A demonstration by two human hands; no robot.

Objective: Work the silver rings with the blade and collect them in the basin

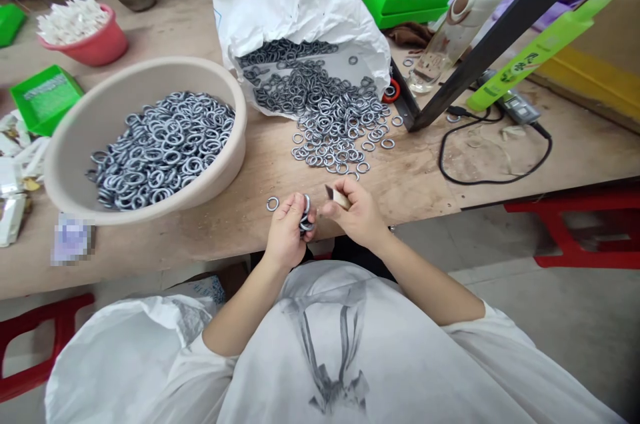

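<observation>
Where a wooden table (255,231) spans the view, a white sack (300,1) lies at its middle, mouth facing the person. To its left stands a beige basin (70,151) holding many grey rings. A heap (345,121) of similar rings spills from the sack onto the wood. Nearest the person, at the table's edge, are two hands, close but apart. The left hand (285,227) is clamped on a few rings (307,204); the top one stands tilted between thumb and fingers, its long axis running roughly away from the body. The right hand (361,216) pinches a short pale tool (342,199), its long axis slanting left and slightly away, dark tip toward the left hand. Smallest, a single ring (273,204) lies flat just beyond the left hand.
</observation>
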